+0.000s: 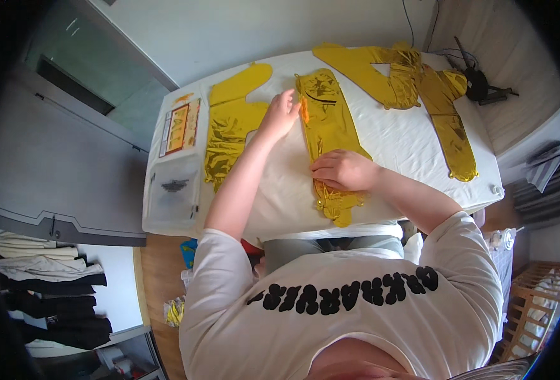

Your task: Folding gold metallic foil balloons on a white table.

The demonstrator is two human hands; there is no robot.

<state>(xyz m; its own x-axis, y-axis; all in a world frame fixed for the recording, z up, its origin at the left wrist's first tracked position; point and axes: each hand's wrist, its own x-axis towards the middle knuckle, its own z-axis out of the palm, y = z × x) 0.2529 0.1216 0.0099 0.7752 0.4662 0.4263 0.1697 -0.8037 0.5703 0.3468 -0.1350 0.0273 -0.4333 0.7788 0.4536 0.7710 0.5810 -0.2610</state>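
Observation:
A flat gold foil balloon (334, 130), long and narrow, lies lengthwise in front of me on a white-covered surface (280, 183). Beside its upper left edge is my left hand (282, 113), its fingers loosely bent and apart, with nothing visible in them. Lower down, my right hand (343, 170) rests over the balloon, fingers together and closed at its left edge; the fingertips are partly hidden. An orange reflection or patch shows on the foil near the left fingers. The balloon's rounded lower end is wrinkled.
More flat gold balloons lie around: a branching one (229, 120) at left, an angular one (362, 69) at far right, and a long one (451, 133) beside it. A printed card (180, 128) and a clear plastic sleeve (172, 193) lie at left. A black stand (479, 85) occupies the far right corner.

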